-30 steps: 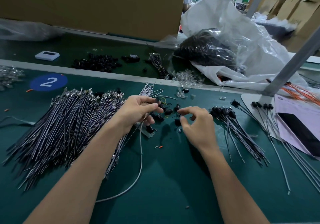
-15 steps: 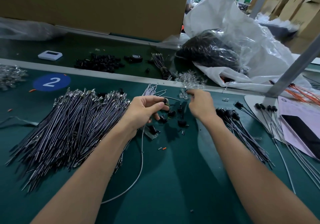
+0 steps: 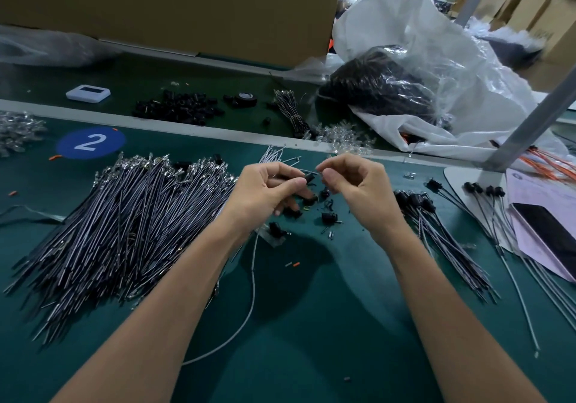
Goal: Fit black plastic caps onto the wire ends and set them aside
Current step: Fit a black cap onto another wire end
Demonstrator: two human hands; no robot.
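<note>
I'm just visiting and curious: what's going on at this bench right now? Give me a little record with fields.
Left hand: pinches a black cap
Right hand: fingertips pinched beside the cap; contents too small to tell
Bare wires: big pile, left of the hands
Capped wires: smaller bunch, right of the hands
Loose caps: scattered on the green table beneath the hands

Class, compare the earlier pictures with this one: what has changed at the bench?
The right hand pulled back from its forward reach, up beside the left hand, which pinches a black cap. Whether the right hand holds anything is unclear. The wire piles stayed put.
</note>
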